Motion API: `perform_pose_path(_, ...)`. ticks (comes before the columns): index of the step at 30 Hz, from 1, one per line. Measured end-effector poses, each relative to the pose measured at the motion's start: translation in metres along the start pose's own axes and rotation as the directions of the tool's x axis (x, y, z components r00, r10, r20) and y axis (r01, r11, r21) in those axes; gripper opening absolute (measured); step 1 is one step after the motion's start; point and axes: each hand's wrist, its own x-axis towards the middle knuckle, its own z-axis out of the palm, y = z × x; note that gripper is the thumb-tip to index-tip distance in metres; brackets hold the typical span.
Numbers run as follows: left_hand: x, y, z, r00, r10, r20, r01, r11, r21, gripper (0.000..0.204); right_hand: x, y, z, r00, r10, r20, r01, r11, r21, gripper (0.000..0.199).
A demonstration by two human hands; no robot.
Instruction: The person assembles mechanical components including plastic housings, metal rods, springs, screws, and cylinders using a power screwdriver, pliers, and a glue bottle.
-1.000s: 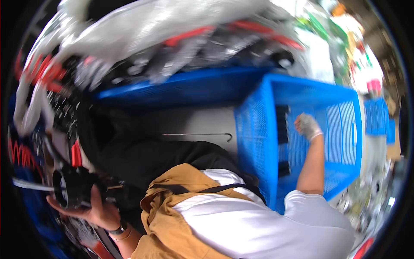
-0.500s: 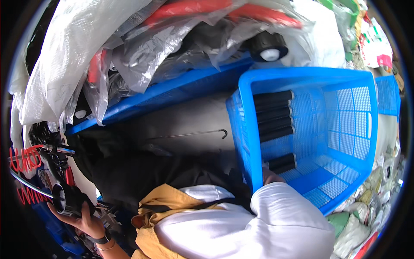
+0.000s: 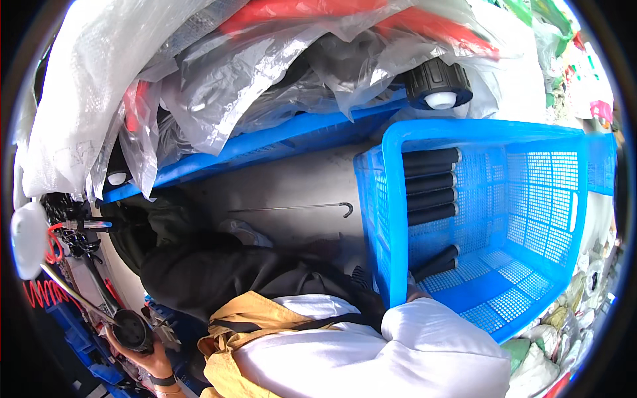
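Observation:
At the lower left my left hand (image 3: 151, 363) is closed around a black round plastic part (image 3: 133, 330) with an open, recessed end. A thin pale rod (image 3: 76, 292) runs from that part up to a white disc (image 3: 29, 240) at the left rim. My right hand (image 3: 415, 292) is inside the near left corner of a blue crate (image 3: 397, 219), beside loose black tubes (image 3: 434, 264). The crate rim and white sleeve hide most of its fingers, so its grip is unclear. Several more black tubes (image 3: 431, 182) lie in a row along the crate's left side.
Ahead, clear plastic bags (image 3: 265, 73) cover red and black parts, including a black wheel (image 3: 439, 83) with a white centre. A hooked metal rod (image 3: 292, 207) lies on the grey surface. Red coiled hoses (image 3: 45, 298) hang at left; sacks (image 3: 537, 365) pile up at right.
My left hand has tilted the black part more upright, and the white disc has come into view. One loose tube in the crate now slants. The whole view has shifted slightly.

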Motion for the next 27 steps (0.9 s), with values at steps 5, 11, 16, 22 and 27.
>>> perform_pose_path(5,0.014,0.011,0.008,0.934,0.256,0.248,-0.316,0.916,0.245,0.079,-0.036,0.017,-0.061,0.887,0.147,-0.439,-0.029,0.964,0.264,0.048)
perform_pose_path(11,0.029,0.062,0.048,0.8,0.463,0.383,-0.546,0.826,0.142,0.075,-0.156,0.007,-0.291,0.101,0.112,-0.989,0.365,0.92,0.142,0.065)
perform_pose_path(16,0.042,0.067,0.048,0.618,0.704,0.35,-0.785,0.58,0.219,0.075,-0.235,-0.047,-0.37,-0.075,-0.287,-0.955,0.549,0.788,-0.28,0.065)
perform_pose_path(22,0.048,0.087,0.034,0.689,0.619,0.377,-0.714,0.669,0.205,0.067,-0.286,-0.168,-0.387,-0.075,-0.64,-0.764,0.188,0.744,-0.642,0.032)
perform_pose_path(27,0.056,0.095,0.038,0.675,0.368,0.639,-0.238,0.929,-0.284,0.078,-0.298,-0.249,-0.39,-0.178,-0.754,-0.633,0.168,0.61,-0.774,0.026)
